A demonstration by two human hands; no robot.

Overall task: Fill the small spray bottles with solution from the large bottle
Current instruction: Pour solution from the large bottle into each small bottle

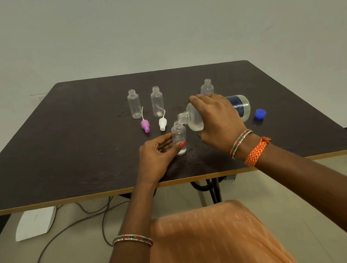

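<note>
a dark wood-grain bench (pixel 56 151) with a pale edge stands on a tiled floor before a plain wall. near its front edge the left hand (pixel 154 157) pinches a small bottle (pixel 179 135); the right hand (pixel 216 119) grips the tilted large bottle (pixel 193 116), mouth just above it. at 3 o'clock lies a blue cap (pixel 260 114). at 11 o'clock lie pink (pixel 145 125) and white (pixel 162 124) nozzles, then three open bottles (pixel 157 100).

Both forearms are bare. The right hand (pixel 218 119) wears a beaded bangle (pixel 240 143) at the wrist, with an orange woven band (pixel 257 151) just behind it. The left forearm carries a similar bangle (pixel 132 240). The thumbnail (pixel 183 145) looks painted red. An orange garment (pixel 210 247) covers the lap.
</note>
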